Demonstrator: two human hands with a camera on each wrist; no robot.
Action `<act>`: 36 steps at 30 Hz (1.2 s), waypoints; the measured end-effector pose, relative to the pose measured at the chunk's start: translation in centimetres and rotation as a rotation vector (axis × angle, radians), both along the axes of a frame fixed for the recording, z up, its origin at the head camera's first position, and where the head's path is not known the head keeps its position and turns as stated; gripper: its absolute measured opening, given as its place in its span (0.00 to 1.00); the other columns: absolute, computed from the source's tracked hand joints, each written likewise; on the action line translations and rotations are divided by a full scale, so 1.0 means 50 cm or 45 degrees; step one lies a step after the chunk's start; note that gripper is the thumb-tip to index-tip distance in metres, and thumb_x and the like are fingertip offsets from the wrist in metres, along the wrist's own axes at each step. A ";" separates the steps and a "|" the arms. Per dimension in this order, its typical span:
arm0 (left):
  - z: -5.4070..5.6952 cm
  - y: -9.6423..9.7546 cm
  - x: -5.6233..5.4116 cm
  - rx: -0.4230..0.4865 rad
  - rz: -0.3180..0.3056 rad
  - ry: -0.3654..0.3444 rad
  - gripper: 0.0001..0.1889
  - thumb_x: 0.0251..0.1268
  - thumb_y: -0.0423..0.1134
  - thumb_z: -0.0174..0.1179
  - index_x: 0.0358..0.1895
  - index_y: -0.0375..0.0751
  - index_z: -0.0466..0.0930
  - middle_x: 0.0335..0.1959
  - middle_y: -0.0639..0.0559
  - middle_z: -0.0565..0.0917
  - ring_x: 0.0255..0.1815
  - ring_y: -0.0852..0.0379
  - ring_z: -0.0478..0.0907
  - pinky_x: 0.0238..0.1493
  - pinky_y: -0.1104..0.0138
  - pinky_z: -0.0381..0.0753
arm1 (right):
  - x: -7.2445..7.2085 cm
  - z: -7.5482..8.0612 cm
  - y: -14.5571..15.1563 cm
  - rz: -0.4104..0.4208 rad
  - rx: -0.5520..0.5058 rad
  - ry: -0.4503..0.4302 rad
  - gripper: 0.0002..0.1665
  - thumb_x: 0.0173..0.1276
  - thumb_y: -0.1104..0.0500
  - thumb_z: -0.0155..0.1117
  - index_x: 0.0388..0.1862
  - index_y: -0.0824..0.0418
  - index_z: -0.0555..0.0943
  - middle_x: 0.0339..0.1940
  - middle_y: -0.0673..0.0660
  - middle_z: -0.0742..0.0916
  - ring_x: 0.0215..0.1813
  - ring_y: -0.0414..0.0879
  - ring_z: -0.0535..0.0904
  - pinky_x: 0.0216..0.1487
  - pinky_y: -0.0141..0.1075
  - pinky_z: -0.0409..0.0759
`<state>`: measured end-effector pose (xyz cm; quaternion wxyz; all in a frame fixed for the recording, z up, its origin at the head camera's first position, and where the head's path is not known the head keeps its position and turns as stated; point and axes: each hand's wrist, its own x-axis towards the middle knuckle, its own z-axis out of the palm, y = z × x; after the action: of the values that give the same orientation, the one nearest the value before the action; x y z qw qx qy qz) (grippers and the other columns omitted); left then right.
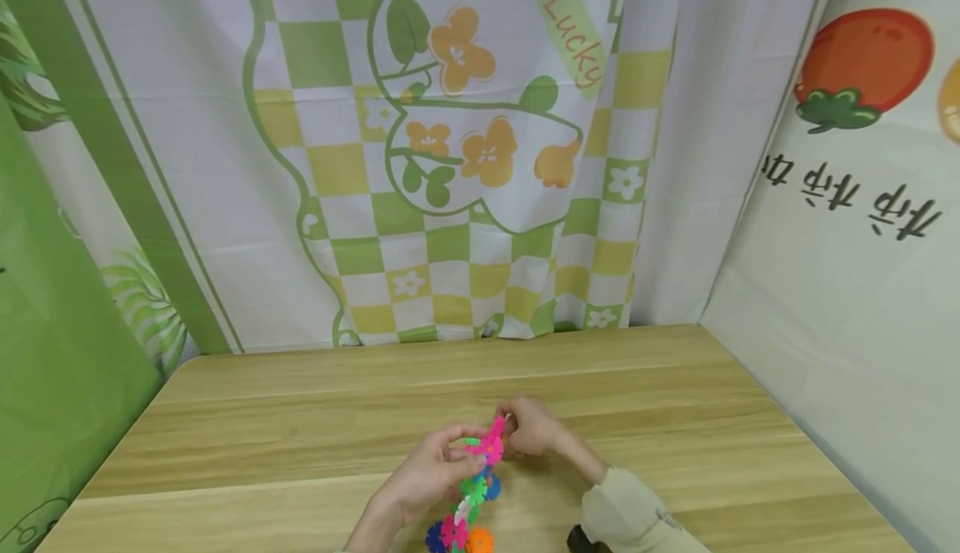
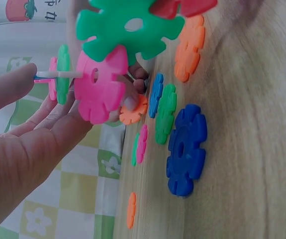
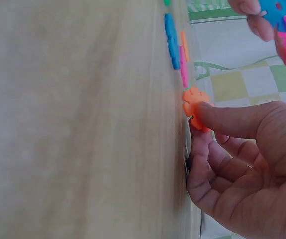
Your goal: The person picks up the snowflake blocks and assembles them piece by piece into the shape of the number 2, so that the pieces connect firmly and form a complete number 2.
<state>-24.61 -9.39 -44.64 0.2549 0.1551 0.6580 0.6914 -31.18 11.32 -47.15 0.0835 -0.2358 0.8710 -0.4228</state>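
Note:
Interlocking plastic flower discs make up a chain (image 1: 491, 450), which my left hand (image 1: 431, 474) holds between thumb and fingers. Close up in the left wrist view, the chain includes a pink disc (image 2: 100, 94), a green disc (image 2: 128, 30) and part of a red one. Just right of it is my right hand (image 1: 534, 428), low over the table. Its thumb and a finger pinch an orange flower disc (image 3: 194, 105), seen apart from the chain in the right wrist view. The other right fingers are curled beneath.
Loose discs lie on the wooden table (image 1: 300, 419): a dark blue disc (image 2: 186, 149), a green disc (image 2: 166, 114), an orange disc (image 2: 190, 47) and several others. A patterned curtain (image 1: 465, 269) hangs behind the far edge. A dark object (image 1: 583, 540) is by the right sleeve.

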 end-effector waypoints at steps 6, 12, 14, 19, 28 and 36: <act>-0.002 -0.001 -0.001 -0.014 0.002 -0.002 0.23 0.70 0.34 0.55 0.65 0.33 0.66 0.37 0.42 0.85 0.31 0.58 0.81 0.30 0.69 0.78 | 0.017 0.004 0.027 -0.008 -0.220 -0.149 0.07 0.59 0.71 0.67 0.35 0.70 0.77 0.22 0.53 0.80 0.21 0.40 0.73 0.20 0.28 0.72; -0.005 -0.001 -0.004 -0.057 -0.002 0.015 0.23 0.70 0.36 0.55 0.65 0.34 0.66 0.30 0.49 0.83 0.24 0.62 0.74 0.27 0.70 0.70 | 0.025 0.017 0.061 -0.068 -0.423 -0.193 0.09 0.62 0.71 0.64 0.38 0.74 0.74 0.27 0.58 0.83 0.28 0.48 0.80 0.30 0.41 0.84; -0.006 0.000 -0.004 -0.062 -0.003 0.019 0.23 0.70 0.36 0.55 0.65 0.35 0.66 0.29 0.50 0.82 0.24 0.62 0.73 0.28 0.69 0.71 | 0.026 0.025 0.068 -0.088 -0.456 -0.205 0.10 0.63 0.70 0.64 0.39 0.74 0.74 0.29 0.59 0.83 0.31 0.48 0.81 0.35 0.45 0.85; -0.006 0.001 -0.004 -0.063 -0.006 0.022 0.23 0.70 0.37 0.55 0.65 0.34 0.66 0.32 0.48 0.83 0.28 0.60 0.76 0.33 0.66 0.76 | 0.031 0.045 0.073 -0.124 -0.488 -0.236 0.10 0.64 0.68 0.64 0.41 0.73 0.74 0.31 0.58 0.83 0.33 0.47 0.81 0.40 0.48 0.84; -0.009 0.001 -0.002 -0.076 -0.013 0.052 0.23 0.70 0.38 0.55 0.65 0.34 0.66 0.40 0.44 0.83 0.36 0.56 0.78 0.40 0.59 0.81 | 0.041 0.076 0.071 -0.128 -0.567 -0.266 0.15 0.67 0.64 0.63 0.47 0.74 0.76 0.36 0.58 0.85 0.36 0.46 0.80 0.39 0.37 0.83; -0.006 0.003 0.000 -0.085 -0.004 0.046 0.23 0.69 0.37 0.57 0.65 0.36 0.68 0.39 0.44 0.82 0.35 0.57 0.76 0.36 0.64 0.79 | 0.040 0.074 0.066 -0.126 -0.580 -0.251 0.15 0.66 0.65 0.64 0.47 0.75 0.77 0.37 0.59 0.86 0.36 0.45 0.80 0.38 0.34 0.82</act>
<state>-24.63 -9.26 -44.95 0.2492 0.1598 0.6850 0.6656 -29.17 14.63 -43.46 0.0920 -0.1634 0.7515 -0.6326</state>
